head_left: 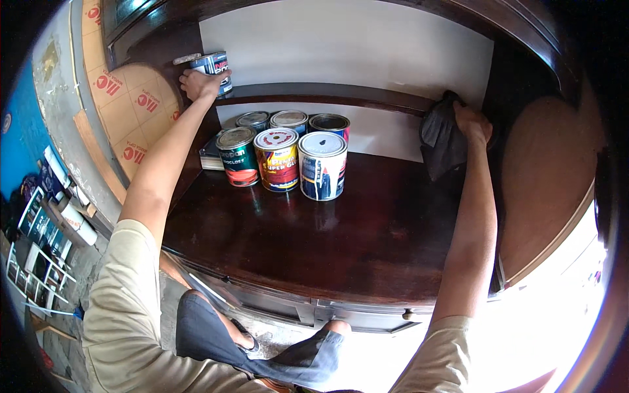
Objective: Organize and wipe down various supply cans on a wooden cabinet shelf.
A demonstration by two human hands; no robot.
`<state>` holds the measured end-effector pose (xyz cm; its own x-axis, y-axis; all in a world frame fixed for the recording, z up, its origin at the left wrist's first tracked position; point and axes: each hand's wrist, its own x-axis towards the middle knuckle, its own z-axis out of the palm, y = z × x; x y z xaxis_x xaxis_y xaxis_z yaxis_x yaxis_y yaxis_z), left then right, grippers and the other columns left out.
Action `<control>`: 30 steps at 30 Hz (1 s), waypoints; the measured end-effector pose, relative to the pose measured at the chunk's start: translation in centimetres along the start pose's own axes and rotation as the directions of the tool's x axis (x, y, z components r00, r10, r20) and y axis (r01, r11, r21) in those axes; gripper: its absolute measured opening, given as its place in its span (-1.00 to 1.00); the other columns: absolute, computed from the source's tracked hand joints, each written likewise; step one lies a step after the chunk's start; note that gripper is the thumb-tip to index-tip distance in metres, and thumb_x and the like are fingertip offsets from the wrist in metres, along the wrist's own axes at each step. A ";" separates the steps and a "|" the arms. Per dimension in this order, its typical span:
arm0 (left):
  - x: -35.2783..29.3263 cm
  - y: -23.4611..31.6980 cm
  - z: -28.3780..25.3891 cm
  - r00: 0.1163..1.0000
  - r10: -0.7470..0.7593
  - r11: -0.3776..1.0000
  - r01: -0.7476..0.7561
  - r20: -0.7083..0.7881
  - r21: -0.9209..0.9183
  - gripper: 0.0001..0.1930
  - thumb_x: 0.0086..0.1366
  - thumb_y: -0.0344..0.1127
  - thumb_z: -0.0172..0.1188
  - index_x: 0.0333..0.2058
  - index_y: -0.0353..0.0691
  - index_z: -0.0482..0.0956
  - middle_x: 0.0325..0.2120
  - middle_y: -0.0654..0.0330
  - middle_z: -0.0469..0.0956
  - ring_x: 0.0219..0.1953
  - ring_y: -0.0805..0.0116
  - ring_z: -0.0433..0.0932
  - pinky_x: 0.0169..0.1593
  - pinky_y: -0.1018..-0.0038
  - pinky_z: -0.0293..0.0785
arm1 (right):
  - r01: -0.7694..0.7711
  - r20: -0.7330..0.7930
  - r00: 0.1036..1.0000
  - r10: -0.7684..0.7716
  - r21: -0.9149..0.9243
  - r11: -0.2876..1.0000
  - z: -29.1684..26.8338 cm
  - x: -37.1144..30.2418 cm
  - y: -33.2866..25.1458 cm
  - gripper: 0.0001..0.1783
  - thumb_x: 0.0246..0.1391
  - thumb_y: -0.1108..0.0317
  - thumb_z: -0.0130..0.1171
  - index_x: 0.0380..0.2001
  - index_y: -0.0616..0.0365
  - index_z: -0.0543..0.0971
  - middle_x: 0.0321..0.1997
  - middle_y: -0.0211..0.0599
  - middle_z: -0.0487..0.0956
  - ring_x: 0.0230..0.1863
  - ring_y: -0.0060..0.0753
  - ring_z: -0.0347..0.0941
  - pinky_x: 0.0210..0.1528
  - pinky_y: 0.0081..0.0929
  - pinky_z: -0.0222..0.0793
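Observation:
At the left end of the narrow shelf (314, 92), my left hand (202, 85) is wrapped round a small dark blue paint can (211, 63). A slim, light-coloured piece (187, 59) shows beside the can's top; its kind is unclear. Over on the right, my right hand (473, 123) grips a dark cloth (442, 144) that drapes over the shelf's end and hangs below it. Several paint cans stand grouped on the lower surface, among them a green one (237, 160), a yellow-and-red one (278, 164) and a white-lidded one with drips (322, 173).
Both arms reach into a dark, glossy wooden cabinet (367, 242) with a pale back panel (347, 46). Drawers with a round knob (409, 315) run along its front. A cluttered pile (49, 223) lies on the floor at left, near a patterned board (134, 98).

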<state>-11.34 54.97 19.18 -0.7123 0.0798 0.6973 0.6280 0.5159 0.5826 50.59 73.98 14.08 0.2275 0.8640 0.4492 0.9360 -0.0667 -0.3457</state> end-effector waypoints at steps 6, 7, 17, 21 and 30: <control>0.1 -0.1 -0.3 1.000 -0.001 1.000 0.000 0.026 0.023 0.17 -0.28 0.40 0.64 0.04 -0.52 0.38 0.03 -0.15 0.45 0.04 -0.02 0.53 0.08 0.20 0.60 | -0.034 0.038 0.999 0.035 -0.038 0.999 -0.2 0.1 -0.2 -0.14 0.28 -0.45 -0.28 0.34 -0.13 0.50 0.38 -0.39 0.54 0.30 -0.05 0.53 0.23 -0.12 0.44; 0.2 -0.1 -0.3 1.000 0.002 0.999 -0.003 0.031 0.032 0.17 -0.29 0.40 0.64 0.04 -0.52 0.39 0.03 -0.15 0.45 0.03 -0.02 0.53 0.07 0.20 0.60 | -0.033 0.036 0.999 0.034 -0.048 0.998 -0.3 0.0 -0.3 -0.14 0.28 -0.45 -0.29 0.34 -0.13 0.51 0.37 -0.39 0.54 0.29 -0.05 0.53 0.22 -0.12 0.45; -0.1 1.0 0.3 0.999 -0.032 0.998 0.033 -0.012 0.044 0.14 -0.24 0.36 0.64 0.06 -0.48 0.33 0.04 -0.14 0.40 0.04 0.01 0.47 0.04 0.21 0.62 | 0.021 0.007 1.000 -0.021 0.015 1.000 -0.3 -0.7 -0.2 -0.10 0.28 -0.46 -0.35 0.23 -0.03 0.61 0.31 -0.18 0.58 0.28 0.07 0.51 0.23 -0.10 0.41; -0.2 1.6 0.7 0.997 -0.056 0.997 0.058 -0.045 0.044 0.11 -0.22 0.33 0.64 0.05 -0.44 0.29 0.04 -0.12 0.37 0.05 0.02 0.44 0.02 0.22 0.63 | 0.012 0.007 1.000 -0.013 0.043 0.999 -0.2 -0.7 -0.2 -0.07 0.27 -0.47 -0.36 0.22 -0.01 0.62 0.30 -0.15 0.59 0.25 0.09 0.53 0.21 -0.09 0.42; -1.2 2.9 0.8 0.991 -0.087 0.995 0.091 -0.104 0.033 0.08 -0.21 0.29 0.65 0.03 -0.38 0.24 0.03 -0.09 0.33 0.05 0.05 0.41 -0.03 0.22 0.65 | 0.001 -0.057 0.998 0.000 0.028 1.000 0.1 -0.4 -0.1 -0.08 0.26 -0.48 -0.37 0.20 -0.02 0.63 0.28 -0.15 0.60 0.21 0.12 0.55 0.18 -0.08 0.44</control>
<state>-8.94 57.03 19.68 -0.7281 -0.0548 0.6833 0.5495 0.5492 0.6296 50.37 73.72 13.91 0.2426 0.8342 0.4951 0.9283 -0.0515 -0.3682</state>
